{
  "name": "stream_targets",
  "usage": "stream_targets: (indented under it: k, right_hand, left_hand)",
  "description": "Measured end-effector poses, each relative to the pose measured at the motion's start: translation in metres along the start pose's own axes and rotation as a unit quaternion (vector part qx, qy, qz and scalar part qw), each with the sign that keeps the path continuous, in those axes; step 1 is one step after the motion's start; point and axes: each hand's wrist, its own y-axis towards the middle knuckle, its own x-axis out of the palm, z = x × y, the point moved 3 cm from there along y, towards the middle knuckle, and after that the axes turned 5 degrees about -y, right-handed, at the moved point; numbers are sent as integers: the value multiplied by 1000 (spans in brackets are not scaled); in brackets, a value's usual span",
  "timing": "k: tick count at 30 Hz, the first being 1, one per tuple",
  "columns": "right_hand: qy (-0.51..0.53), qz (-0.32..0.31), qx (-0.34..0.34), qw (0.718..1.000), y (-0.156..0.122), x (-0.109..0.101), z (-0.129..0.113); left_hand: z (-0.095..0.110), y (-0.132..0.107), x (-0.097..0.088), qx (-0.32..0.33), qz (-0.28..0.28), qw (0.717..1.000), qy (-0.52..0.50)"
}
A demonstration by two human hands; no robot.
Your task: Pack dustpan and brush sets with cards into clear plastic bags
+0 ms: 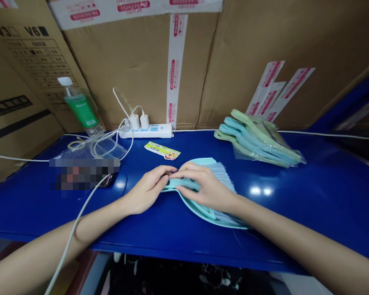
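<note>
A light blue dustpan (203, 213) with a matching small brush (223, 174) lying in it rests on the blue table (310, 213). My left hand (147, 188) grips the end of the handle from the left, fingers curled on it. My right hand (203, 184) lies on top of the handle and brush, fingers pressed round the handle where it has holes. Both hands touch each other at the fingertips.
A bagged stack of green and blue dustpan sets (258, 139) lies at the back right. A yellow label card (162, 150), a white power strip (147, 130) with chargers and cables, a green-labelled bottle (81, 107) and a phone sit behind. Cardboard boxes (249, 61) wall the back.
</note>
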Motion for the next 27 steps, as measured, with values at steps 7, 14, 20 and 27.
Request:
stream_targets:
  k: [7,14,20,27]
  right_hand:
    - [-59,-21,-35,997,0,-11,3]
    - [-122,-94,6,988,-8,-14,16]
    - [-117,-132,9,984,-11,-5,21]
    - [-111,-144,-2,983,-11,-3,20]
  left_hand:
    - [-4,1,-2,-14,-10,1000,-21]
    - [-9,2,-4,-32,-18,999,-40]
    - [-8,4,0,-109,-56,985,-123]
    - [-5,4,1,-114,-78,978,-156]
